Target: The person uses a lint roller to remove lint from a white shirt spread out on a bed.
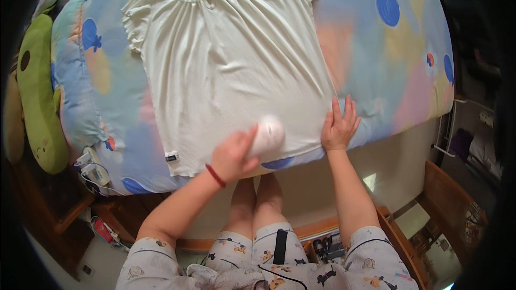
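A white short-sleeved top with ruffled sleeves and a gathered neckline lies spread on the bed, its hem towards me. My left hand, a dark red bracelet at its wrist, grips a pale, round-headed handheld device over the lower part of the top. Motion blurs the device; it looks like a fabric shaver, and I cannot tell whether it touches the cloth. Flat at the lower right corner of the top rests my right hand, fingers slightly apart. A small label shows near the lower left hem.
Beneath the top is a colourful patterned quilt. A green plush toy lies along the left edge. Near the bed's left front corner sits a power strip with plugs and cables. Wooden furniture stands at the right.
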`<state>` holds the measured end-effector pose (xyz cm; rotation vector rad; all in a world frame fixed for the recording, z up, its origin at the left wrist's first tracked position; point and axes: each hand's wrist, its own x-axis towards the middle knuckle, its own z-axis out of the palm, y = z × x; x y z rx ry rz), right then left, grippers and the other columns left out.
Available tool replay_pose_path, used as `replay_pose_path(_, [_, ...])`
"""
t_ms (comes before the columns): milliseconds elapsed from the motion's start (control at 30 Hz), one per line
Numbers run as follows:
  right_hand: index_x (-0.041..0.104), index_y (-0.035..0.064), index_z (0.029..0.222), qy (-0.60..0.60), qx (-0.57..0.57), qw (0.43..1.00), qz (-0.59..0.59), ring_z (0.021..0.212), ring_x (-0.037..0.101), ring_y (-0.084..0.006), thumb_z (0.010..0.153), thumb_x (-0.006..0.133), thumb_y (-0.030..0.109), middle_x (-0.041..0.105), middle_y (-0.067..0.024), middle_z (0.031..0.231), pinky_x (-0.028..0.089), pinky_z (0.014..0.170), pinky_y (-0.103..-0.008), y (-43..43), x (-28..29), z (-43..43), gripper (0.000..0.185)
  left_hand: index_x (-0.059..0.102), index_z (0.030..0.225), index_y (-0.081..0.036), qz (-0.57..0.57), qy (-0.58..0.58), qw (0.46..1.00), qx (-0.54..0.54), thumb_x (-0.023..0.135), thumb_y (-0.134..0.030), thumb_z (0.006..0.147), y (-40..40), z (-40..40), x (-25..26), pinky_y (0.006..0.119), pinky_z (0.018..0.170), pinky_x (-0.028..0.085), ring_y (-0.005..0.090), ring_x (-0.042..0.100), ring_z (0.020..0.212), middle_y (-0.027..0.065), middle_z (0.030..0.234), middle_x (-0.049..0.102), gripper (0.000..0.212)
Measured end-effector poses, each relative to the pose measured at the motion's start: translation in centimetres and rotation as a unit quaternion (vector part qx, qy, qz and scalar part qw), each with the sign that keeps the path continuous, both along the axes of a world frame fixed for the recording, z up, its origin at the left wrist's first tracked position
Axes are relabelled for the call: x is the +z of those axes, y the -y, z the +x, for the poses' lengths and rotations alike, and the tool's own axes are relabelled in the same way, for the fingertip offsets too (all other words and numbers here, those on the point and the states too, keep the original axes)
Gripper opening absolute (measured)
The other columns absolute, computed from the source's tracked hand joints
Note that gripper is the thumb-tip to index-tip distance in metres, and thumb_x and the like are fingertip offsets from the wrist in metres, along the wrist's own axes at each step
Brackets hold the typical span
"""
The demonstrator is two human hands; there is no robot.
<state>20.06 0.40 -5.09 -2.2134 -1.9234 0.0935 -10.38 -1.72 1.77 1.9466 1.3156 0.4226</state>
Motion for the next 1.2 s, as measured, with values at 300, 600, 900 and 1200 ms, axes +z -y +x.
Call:
replay_pose_path(300, [0.052, 0.0298, 0.132, 0.006, -0.004, 1.000, -0.008, 0.134, 0.031, -0.0334, 0.087, 0.051, 0.031, 0.035, -0.0116, 0.146, 0.016, 0.105, -0.0652, -0.2, 0.3, -0.2, 0.045, 0.046, 0.134, -0.003, -0.002, 0.010, 1.000, -0.009, 0.078, -0.015, 0.061, 1.3, 3.1, 0.0, 0.039, 0.071, 0.051, 0.0335, 0.060, 0.082, 0.0182, 0.094, 0.060, 0.080])
replay_pose_path(600, [0.051, 0.0308, 0.133, -0.010, 0.004, 1.000, -0.010, 0.135, 0.030, -0.0331, 0.086, 0.051, 0.030, 0.035, -0.0107, 0.147, 0.017, 0.105, -0.0650, -0.5, 0.4, -1.1, 0.047, 0.041, 0.136, -0.002, 0.074, -0.015, 0.993, 0.093, 0.074, -0.012, 0.066, -2.3, 6.1, -1.1, 0.040, 0.069, 0.050, 0.0330, 0.058, 0.080, 0.0147, 0.093, 0.058, 0.078])
replay_pose_path(900, [0.050, 0.0291, 0.134, 0.011, 0.010, 1.000, -0.006, 0.133, 0.031, -0.0348, 0.084, 0.053, 0.031, 0.034, -0.0124, 0.147, 0.018, 0.103, -0.0668, -0.4, 0.2, -0.3, 0.050, 0.042, 0.135, -0.001, 0.098, -0.105, 0.932, 0.332, 0.073, -0.016, 0.073, 4.2, -1.3, -1.2, 0.042, 0.074, 0.049, 0.0377, 0.058, 0.087, 0.0214, 0.103, 0.058, 0.071])
replay_pose_path(1200, [0.051, 0.0258, 0.134, 0.004, 0.029, 1.000, 0.002, 0.133, 0.030, -0.0368, 0.086, 0.052, 0.033, 0.034, -0.0139, 0.146, 0.019, 0.101, -0.0682, -0.6, 0.4, -0.4, 0.048, 0.042, 0.134, 0.001, 0.095, -0.101, 0.917, 0.374, 0.072, -0.013, 0.071, 3.4, -2.1, -1.1, 0.043, 0.072, 0.049, 0.0370, 0.058, 0.082, 0.0214, 0.099, 0.058, 0.071])
